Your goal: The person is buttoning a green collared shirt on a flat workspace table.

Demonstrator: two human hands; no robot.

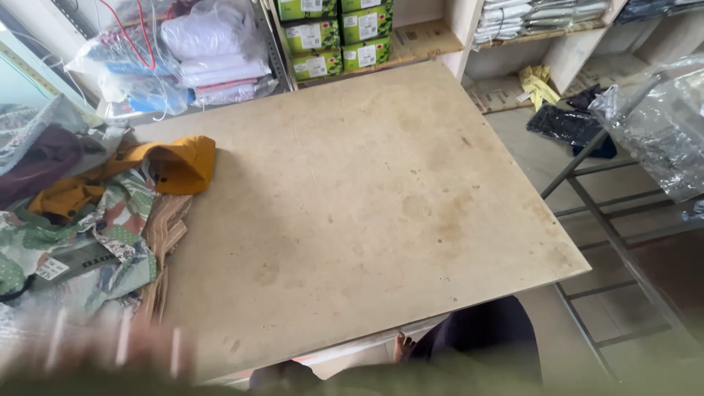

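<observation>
Shelves (411, 40) back a stained table (367, 205) bearing clothes (88, 220).

one wooden tabletop (367, 183), six green boxes (334, 33)

One hand (110, 352) is visible at the lower left edge of the frame, heavily motion-blurred; fingers and grip state cannot be resolved, and which hand it is cannot be told. The other hand is out of view. Below the near edge, a bare foot (402, 346) shows, with a dark-clothed leg (484, 334) beside it.
</observation>
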